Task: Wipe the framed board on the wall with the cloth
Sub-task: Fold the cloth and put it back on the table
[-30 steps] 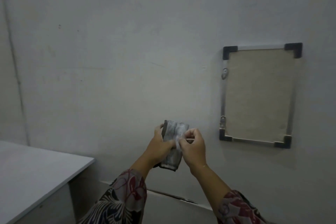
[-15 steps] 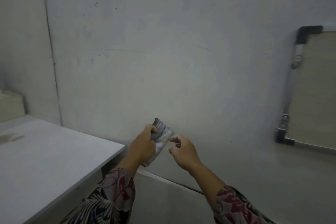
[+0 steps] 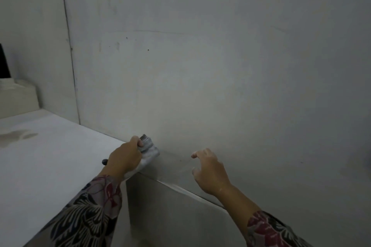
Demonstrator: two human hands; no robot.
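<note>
Left hand (image 3: 124,158) clenches the folded cloth (image 3: 149,149) at seven o'clock by the table (image 3: 50,162), right hand (image 3: 208,170) loose-fingered and empty at five, framed board out of view, so wiping may stall.

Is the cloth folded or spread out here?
Folded: the cloth sits as a compact wad gripped in the left hand, layered edges showing.

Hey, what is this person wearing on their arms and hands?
Both hands, left and right, are bare: no gloves, rings or watch visible. Each forearm has a patterned sleeve reaching near the wrist, a pale fabric with dark leaf-like shapes and dark red flowers. The right sleeve matches.
</note>
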